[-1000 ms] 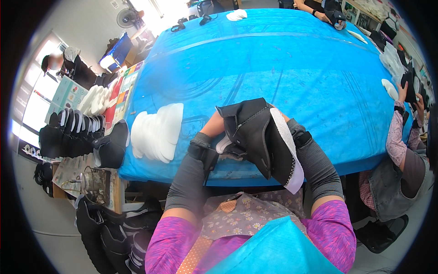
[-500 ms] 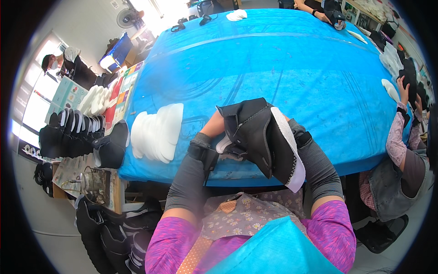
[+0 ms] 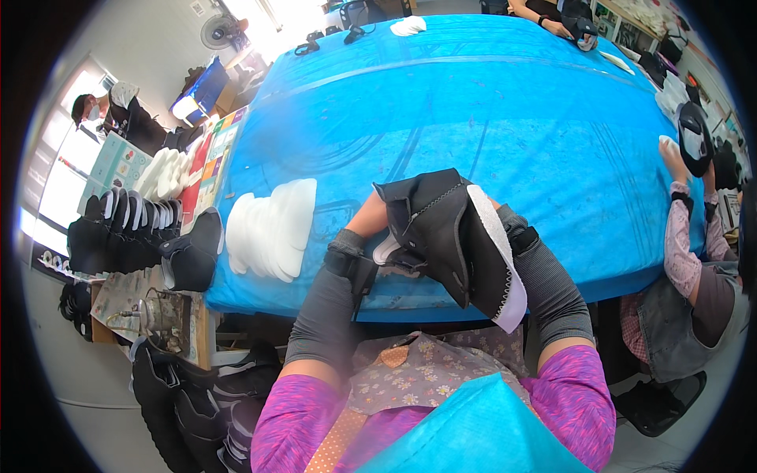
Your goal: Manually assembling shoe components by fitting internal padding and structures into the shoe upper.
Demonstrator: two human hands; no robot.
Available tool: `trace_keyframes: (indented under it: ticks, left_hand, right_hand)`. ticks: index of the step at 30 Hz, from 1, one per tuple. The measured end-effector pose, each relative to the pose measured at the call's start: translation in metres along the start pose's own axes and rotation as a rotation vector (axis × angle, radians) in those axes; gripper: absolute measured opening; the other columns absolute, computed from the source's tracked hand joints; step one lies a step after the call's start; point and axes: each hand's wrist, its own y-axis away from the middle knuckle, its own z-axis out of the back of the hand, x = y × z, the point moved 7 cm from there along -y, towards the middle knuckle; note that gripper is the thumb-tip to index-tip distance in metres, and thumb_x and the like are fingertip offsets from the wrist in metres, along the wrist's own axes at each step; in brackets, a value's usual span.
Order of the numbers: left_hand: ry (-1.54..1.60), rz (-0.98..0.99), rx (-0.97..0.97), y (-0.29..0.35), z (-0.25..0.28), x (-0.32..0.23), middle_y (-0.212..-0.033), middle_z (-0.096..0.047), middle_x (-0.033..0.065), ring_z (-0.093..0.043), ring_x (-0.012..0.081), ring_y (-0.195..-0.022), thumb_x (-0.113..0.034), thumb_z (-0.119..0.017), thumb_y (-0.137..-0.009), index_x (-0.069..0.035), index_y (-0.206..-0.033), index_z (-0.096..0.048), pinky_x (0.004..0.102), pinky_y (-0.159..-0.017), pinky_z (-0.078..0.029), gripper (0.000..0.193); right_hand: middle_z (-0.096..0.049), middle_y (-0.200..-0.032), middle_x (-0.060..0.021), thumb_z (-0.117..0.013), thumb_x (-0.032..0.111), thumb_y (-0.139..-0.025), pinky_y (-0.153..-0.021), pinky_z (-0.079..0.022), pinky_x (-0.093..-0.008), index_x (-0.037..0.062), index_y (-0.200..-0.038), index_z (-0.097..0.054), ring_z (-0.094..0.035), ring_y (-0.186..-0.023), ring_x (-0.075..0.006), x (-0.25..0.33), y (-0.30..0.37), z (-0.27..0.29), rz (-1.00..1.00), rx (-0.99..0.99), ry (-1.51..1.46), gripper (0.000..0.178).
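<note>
A black boot upper [image 3: 434,225] with a pale lining and a white zigzag-stitched edge hangs tilted between my hands, over the table's near edge. My left hand [image 3: 369,217] grips it from the left; the wrist and back of the hand show, but the fingers are behind the upper. My right hand [image 3: 496,204] is on its far right side, nearly all covered by the black material. Grey sleeves cover both forearms. To the left lies a fanned stack of white insoles [image 3: 272,229], apart from my hands.
A blue-covered table [image 3: 378,118] spreads ahead. At its left stand a black boot [image 3: 193,252], a row of more boots [image 3: 126,229] and a metal pot-like device [image 3: 162,315]. One co-worker's hand [image 3: 672,162] is at the right, another's [image 3: 558,30] at the far right.
My hands and the boot upper stay in place. At the right, the co-worker's hands have moved, a black shoe is now tilted up there, and the white insoles have left the tabletop spot.
</note>
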Motion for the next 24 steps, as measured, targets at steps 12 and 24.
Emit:
trace_keyframes:
  ticks: [12,24]
  left_hand:
    - [0.033,0.036,-0.01,-0.001,-0.001,0.003,-0.114,-0.066,0.0111,-0.06,0.0175,-0.105,-0.015,-0.058,-0.09,-0.002,-0.118,-0.062,0.034,-0.089,-0.047,0.03]
    - [0.03,0.035,-0.007,-0.001,-0.001,0.0,-0.116,-0.065,0.0126,-0.06,0.0203,-0.107,-0.016,-0.058,-0.091,-0.003,-0.12,-0.061,0.0347,-0.089,-0.048,0.032]
  right_hand:
    - [-0.066,-0.101,-0.0047,-0.056,0.005,-0.09,-0.078,-0.05,-0.0288,0.003,-0.109,-0.062,-0.061,-0.09,-0.0107,-0.006,-0.003,0.006,0.057,0.001,0.075,0.02]
    - [-0.067,-0.102,-0.0049,-0.059,0.005,-0.089,-0.079,-0.05,-0.0288,0.0026,-0.109,-0.063,-0.061,-0.09,-0.0111,-0.002,-0.003,0.002,0.135,0.019,0.086,0.021]
